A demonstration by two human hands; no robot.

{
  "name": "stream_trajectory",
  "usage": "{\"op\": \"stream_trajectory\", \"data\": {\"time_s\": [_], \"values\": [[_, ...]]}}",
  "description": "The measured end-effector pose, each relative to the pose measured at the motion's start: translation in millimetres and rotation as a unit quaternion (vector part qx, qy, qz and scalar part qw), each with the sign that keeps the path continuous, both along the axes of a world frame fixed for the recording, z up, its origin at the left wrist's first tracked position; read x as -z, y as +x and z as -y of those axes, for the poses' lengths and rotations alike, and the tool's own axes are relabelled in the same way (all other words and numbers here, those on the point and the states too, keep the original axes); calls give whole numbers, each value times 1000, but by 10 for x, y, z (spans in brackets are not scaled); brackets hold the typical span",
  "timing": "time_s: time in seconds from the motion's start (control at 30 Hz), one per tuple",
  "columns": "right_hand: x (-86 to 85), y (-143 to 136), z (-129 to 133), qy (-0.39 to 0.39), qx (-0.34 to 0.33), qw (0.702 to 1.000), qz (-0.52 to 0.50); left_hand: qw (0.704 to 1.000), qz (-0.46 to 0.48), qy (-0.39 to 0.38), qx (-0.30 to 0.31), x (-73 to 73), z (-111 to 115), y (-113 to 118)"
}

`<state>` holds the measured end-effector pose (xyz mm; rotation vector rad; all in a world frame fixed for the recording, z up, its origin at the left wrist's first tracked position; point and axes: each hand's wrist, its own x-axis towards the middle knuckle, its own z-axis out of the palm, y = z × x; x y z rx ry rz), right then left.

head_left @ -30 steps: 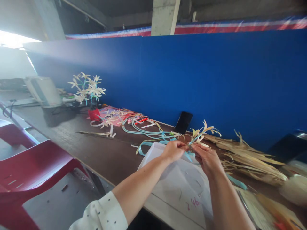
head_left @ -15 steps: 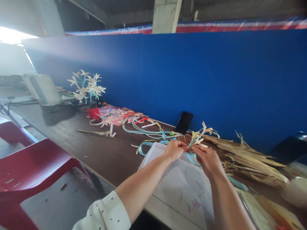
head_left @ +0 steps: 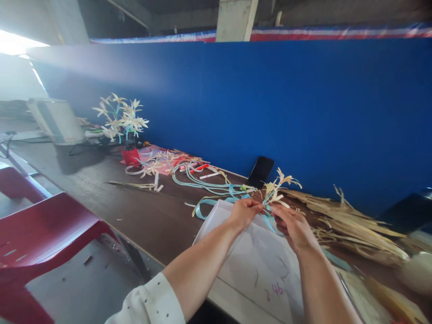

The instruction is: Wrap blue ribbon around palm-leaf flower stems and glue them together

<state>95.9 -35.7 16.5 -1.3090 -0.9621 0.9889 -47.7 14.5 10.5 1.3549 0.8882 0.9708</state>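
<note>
A small spray of handmade flowers [head_left: 279, 185] with cream, pointed petals stands tilted above my fingertips. My left hand [head_left: 245, 212] is closed, pinching the base of its stem between thumb and forefinger. Close beside it on the right, my right hand [head_left: 294, 226] pinches light-blue tape [head_left: 268, 221] near the stem; the exact grip is partly hidden by the fingers. Some of that tape hangs below the hands over white paper sheets [head_left: 259, 265] marked with pink writing.
A finished-looking flower arrangement in a red pot [head_left: 131, 157] stands at left. Light-blue strands [head_left: 199, 185] lie on the brown table [head_left: 162, 220]. A dark phone [head_left: 261, 172] leans on the blue partition [head_left: 303, 103]. Dry husks [head_left: 357, 220] lie at right, a red chair [head_left: 57, 220] at left.
The flower spray has shifted slightly left. My right fingertips have moved a little apart from my left ones, with a bit of blue tape now showing between them.
</note>
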Motion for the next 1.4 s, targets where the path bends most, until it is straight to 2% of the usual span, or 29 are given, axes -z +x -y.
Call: {"op": "stream_trajectory", "data": {"time_s": [0.13, 0.3, 0.5, 0.6, 0.8, 0.93, 1.13, 1.3, 1.4], "values": [[48, 20, -38, -1, 28, 997, 74, 1000, 5, 12, -3, -17, 4, 2], [59, 22, -53, -2, 63, 995, 76, 999, -14, 19, -26, 8, -4, 38], [48, -10, -50, 42, 91, 970, 220, 997, 6, 26, -69, 95, -21, 97], [-3, -48, -33, 59, 90, 958, 266, 996, 17, 20, -82, 80, 0, 106], [-98, -91, 9, 41, 80, 951, 295, 994, 6, 19, -105, 68, 16, 129], [-109, -110, 12, 74, 71, 936, 337, 992, -18, 35, -121, 96, 22, 139], [-65, -179, 4, 152, 80, 893, 416, 976, -79, 120, -162, 113, 67, 122], [-33, -245, 4, 194, 104, 841, 495, 933, -137, 255, -213, 163, 84, 121], [-47, -286, 10, 197, 110, 826, 516, 909, -154, 317, -222, 185, 81, 111]]}}
